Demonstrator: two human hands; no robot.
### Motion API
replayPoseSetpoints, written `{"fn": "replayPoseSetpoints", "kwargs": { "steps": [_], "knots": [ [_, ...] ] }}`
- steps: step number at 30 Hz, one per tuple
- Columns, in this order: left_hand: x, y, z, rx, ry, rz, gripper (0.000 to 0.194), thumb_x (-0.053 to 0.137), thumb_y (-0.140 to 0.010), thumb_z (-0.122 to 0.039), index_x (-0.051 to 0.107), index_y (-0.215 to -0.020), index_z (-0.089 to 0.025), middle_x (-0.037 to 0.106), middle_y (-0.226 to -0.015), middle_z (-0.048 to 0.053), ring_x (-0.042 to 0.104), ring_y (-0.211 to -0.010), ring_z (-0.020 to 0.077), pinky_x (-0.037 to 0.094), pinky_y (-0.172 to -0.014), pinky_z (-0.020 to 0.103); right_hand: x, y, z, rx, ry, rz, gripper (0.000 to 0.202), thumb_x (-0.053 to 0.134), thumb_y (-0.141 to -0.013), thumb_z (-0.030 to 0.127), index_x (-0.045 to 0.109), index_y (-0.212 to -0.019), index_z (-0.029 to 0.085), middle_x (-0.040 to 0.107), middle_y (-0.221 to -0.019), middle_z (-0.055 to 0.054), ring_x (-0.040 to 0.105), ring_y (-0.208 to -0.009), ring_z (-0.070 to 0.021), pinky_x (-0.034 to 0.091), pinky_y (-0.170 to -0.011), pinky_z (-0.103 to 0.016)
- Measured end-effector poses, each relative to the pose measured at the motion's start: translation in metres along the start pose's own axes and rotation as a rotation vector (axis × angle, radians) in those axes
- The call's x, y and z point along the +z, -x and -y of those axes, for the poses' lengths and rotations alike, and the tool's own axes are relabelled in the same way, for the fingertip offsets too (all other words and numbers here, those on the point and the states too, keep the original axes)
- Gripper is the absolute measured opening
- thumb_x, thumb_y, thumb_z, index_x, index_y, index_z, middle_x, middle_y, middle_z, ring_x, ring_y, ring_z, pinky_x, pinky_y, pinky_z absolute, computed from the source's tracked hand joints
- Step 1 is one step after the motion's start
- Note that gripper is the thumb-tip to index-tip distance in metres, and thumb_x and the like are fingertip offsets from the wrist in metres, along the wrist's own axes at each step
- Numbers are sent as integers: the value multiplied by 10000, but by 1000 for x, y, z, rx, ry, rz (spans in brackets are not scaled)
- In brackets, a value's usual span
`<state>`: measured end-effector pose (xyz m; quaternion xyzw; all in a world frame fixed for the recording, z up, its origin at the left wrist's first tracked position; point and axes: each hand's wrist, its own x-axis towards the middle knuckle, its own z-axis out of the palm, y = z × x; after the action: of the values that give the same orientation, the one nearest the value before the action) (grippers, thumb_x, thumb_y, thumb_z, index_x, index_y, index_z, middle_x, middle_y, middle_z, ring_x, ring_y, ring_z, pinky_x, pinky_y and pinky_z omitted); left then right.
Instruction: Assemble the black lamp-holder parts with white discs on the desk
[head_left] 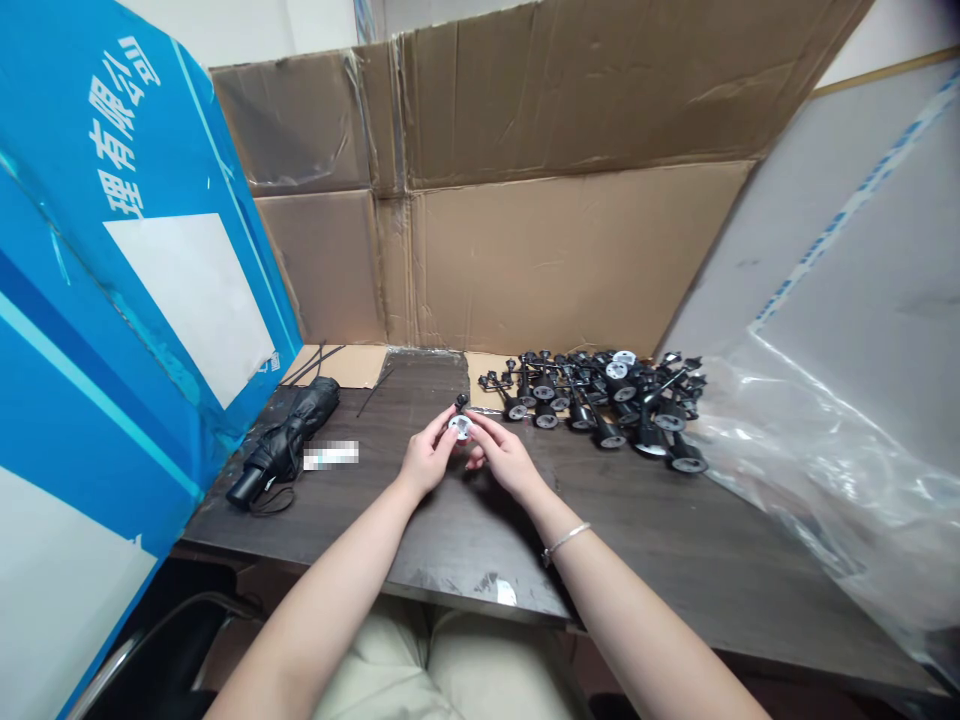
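Observation:
Over the dark table, my left hand (429, 455) and my right hand (504, 450) meet around a small black fitting with a pale, round end (461, 428). Fingers of both hands are closed on its sides. The pale disc, with dark holes in it, faces me, and a black knob shows above it, past the fingertips. To the right of my hands lies a heap of similar black fittings (609, 436), with cup-shaped ends and thin stems. My fingers hide part of the held piece.
A folded black umbrella (289, 440) lies on the left of the table (637, 530), beside a blurred white label (331, 456). Thin black rods (315, 362) rest behind it. Cardboard (555, 260) walls the back, a blue panel (45, 240) the left, and clear plastic sheeting (810, 470) the right.

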<state>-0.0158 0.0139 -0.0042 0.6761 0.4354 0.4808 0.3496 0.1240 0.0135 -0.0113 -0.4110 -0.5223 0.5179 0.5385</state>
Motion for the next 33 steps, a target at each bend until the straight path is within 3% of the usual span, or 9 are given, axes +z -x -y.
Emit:
{"fn": "replayPoseSetpoints", "kwargs": {
  "steps": [6, 11, 19, 29, 33],
  "knots": [
    [-1, 1, 0, 11, -38, 13, 416, 427, -841, -323, 477, -1227, -175, 691, -891, 39, 647, -790, 173, 506, -791, 326, 1, 1, -3, -88, 88, -14, 425, 534, -722, 468, 566, -1029, 177, 562, -634, 25, 469, -398, -78, 402, -419, -235],
    [1, 0, -1, 9, 20, 5, 424, 494, -804, -328, 496, -1195, -166, 661, -1004, 64, 632, -869, 178, 509, -785, 310, 0, 2, 0, -158, 230, -11, 407, 488, -757, 460, 566, -1022, 160, 560, -619, 8, 454, -431, -92, 410, -471, -251],
    [3, 0, 2, 14, 62, -5, 424, 535, -773, -338, 526, -1148, -139, 648, -1034, 91, 617, -922, 186, 498, -807, 303, -4, 1, -2, -273, 373, -26, 349, 456, -789, 436, 593, -980, 179, 568, -807, -52, 491, -518, -108, 433, -501, -261],
    [0, 2, -2, 45, -111, 4, 400, 405, -848, -339, 516, -1181, -146, 665, -985, 74, 640, -777, 167, 499, -773, 307, 0, 4, 2, -271, 394, -26, 327, 433, -805, 395, 566, -985, 157, 590, -678, -24, 480, -443, -104, 429, -492, -262],
    [1, 2, -2, 103, -160, 0, 385, 358, -872, -318, 508, -1185, -150, 626, -1084, 90, 614, -917, 183, 466, -855, 324, 0, 6, 3, -277, 408, -42, 315, 425, -814, 382, 559, -990, 158, 605, -690, -33, 482, -419, -101, 429, -482, -264]
  ]
}}
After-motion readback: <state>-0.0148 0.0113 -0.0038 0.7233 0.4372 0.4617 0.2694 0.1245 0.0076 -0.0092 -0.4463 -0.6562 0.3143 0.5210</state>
